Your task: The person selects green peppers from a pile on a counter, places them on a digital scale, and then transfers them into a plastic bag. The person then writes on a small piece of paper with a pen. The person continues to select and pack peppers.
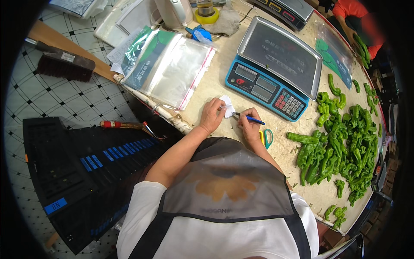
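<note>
A small white slip of paper [228,105] lies on the worktable [275,129], its left edge under the fingers of my left hand [212,115]. My right hand [250,124] grips a blue pen [255,120], its tip close to the paper's lower right edge. Beside my right wrist are scissors with yellow and green handles [268,138], partly hidden. Ahead stands a blue digital scale [265,87] with a metal pan [281,53], which bears only a tiny green scrap. Green peppers [336,152] are heaped to the right.
Printed clear plastic bags [174,68] lie at left, near an electric kettle [174,13], yellow tape [207,16] and a grey glove [226,24]. Black crates [97,174] stand left below the table edge. Across the table, a person in orange [351,13] holds peppers.
</note>
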`<state>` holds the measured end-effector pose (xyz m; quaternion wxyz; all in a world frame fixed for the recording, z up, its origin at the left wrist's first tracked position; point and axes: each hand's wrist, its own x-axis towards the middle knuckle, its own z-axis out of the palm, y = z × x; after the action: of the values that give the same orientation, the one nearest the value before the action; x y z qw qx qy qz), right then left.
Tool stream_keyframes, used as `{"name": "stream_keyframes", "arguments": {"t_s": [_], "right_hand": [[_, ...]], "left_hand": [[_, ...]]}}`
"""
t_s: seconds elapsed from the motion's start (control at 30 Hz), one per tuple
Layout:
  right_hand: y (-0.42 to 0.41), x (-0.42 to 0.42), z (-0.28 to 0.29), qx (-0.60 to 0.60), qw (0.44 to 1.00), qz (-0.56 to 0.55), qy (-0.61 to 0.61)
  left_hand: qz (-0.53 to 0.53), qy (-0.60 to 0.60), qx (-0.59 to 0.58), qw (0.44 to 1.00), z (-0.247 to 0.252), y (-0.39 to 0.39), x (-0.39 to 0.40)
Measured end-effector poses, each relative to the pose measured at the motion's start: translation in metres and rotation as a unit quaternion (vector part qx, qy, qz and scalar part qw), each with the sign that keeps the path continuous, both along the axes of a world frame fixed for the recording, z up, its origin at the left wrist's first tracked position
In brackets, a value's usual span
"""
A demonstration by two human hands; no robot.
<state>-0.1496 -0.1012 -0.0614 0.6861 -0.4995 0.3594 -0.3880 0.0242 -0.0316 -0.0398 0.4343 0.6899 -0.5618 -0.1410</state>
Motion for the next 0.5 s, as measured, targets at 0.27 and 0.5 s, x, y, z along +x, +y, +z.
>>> {"name": "stream_keyframes", "arguments": {"t_s": [0.27, 0.5], "right_hand": [[-0.003, 0.02, -0.006, -0.045, 0.999, 0.006, 0.016], [-0.002, 0.022, -0.007, -0.065, 0.996, 0.002, 0.058]], "left_hand": [[0.056, -0.002, -0.018, 0.998, -0.012, -0.005, 0.0], [0.066, 0.004, -0.01, 0.998, -0.014, -0.006, -0.001]]}}
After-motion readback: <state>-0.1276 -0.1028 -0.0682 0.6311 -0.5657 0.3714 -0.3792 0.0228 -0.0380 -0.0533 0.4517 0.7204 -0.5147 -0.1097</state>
